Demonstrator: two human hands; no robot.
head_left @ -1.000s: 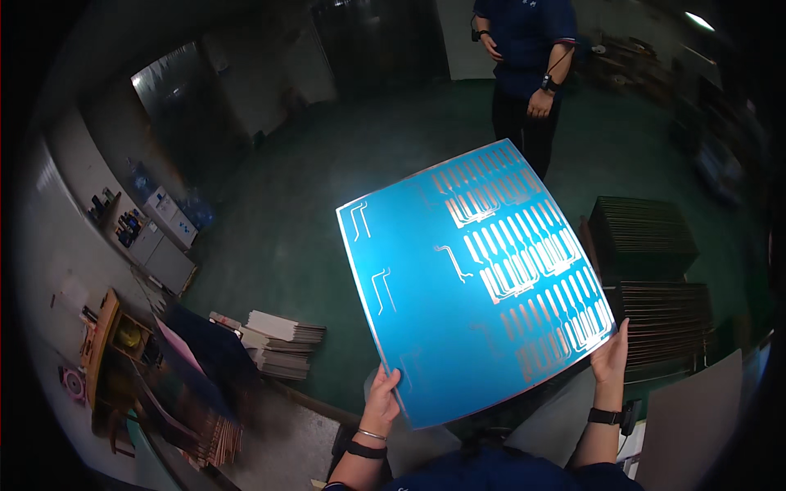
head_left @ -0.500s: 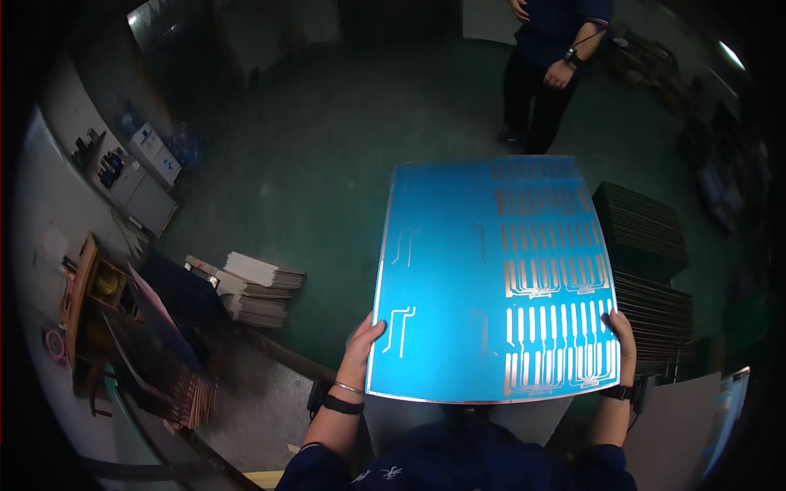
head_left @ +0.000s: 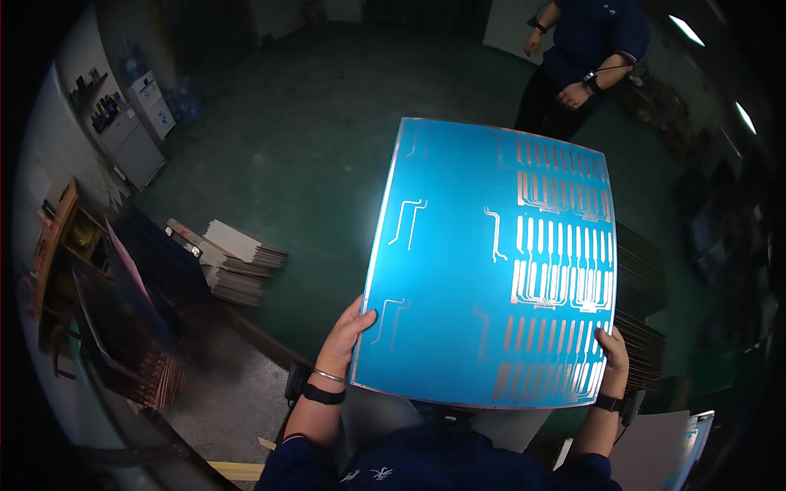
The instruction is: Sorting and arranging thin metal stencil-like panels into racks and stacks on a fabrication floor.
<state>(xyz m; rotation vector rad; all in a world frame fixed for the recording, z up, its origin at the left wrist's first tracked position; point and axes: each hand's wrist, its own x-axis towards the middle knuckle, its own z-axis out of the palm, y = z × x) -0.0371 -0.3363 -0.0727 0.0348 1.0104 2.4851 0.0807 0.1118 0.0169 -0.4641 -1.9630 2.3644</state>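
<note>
Held out in front of me is a large, thin blue circuit board panel (head_left: 446, 270) with bare copper edges. Copper traces run in rows down its right half, and a few thin lines mark the left. My left hand (head_left: 344, 340) grips the lower left edge, thumb on the face and fingers behind. On the lower right edge, my right hand (head_left: 612, 356) is closed the same way. The fingers behind the panel are hidden.
Stacked boards (head_left: 241, 262) stand on the floor at left, with dark panels (head_left: 131, 327) leaning nearer. More stacks (head_left: 643, 270) sit at right, partly behind the panel. A co-worker (head_left: 589, 49) stands at far right. Pale sheets (head_left: 655, 450) are at lower right.
The panel has tilted and turned slightly, its far edge rising in the view, and light reflects off different traces. Both hands keep hold of it. The co-worker appears shifted to the right.
</note>
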